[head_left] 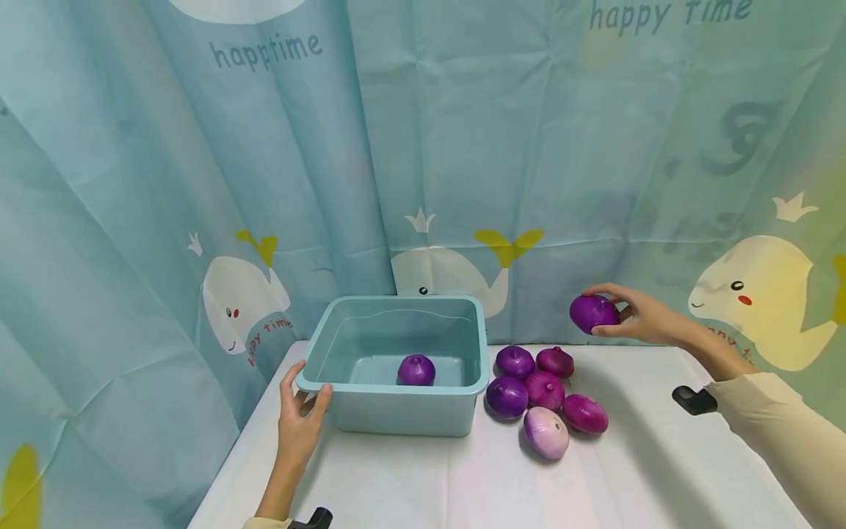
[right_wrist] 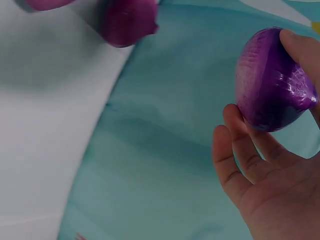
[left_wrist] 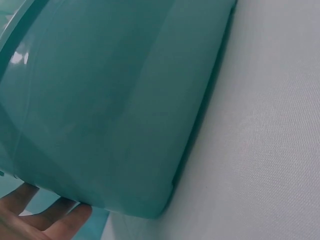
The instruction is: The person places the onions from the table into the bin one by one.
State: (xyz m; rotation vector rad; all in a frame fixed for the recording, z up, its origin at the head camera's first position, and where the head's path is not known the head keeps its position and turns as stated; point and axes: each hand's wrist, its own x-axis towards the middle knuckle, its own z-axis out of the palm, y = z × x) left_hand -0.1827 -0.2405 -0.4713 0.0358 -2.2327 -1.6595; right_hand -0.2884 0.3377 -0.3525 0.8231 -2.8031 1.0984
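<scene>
My right hand point(head_left: 637, 316) holds a purple onion point(head_left: 593, 314) in the air above the table's right side, thumb and fingers on opposite sides of it. The right wrist view shows the same onion point(right_wrist: 274, 82) pinched, with other fingers spread below. At the bin's front left corner, my left hand point(head_left: 300, 426) grips the rim of a light blue plastic bin point(head_left: 410, 411), its thumb at the front and fingers round the side. One purple onion point(head_left: 416, 370) lies inside the bin. Right of the bin, several onions point(head_left: 545, 391) sit in a cluster; the nearest is paler, mostly white point(head_left: 546, 433).
A white cloth point(head_left: 410, 485) covers the table. Behind and to the left hangs a blue-green curtain point(head_left: 449, 147) printed with whales, close to the table's back edge and the bin. A black wrist mount point(head_left: 694, 400) is on the right sleeve.
</scene>
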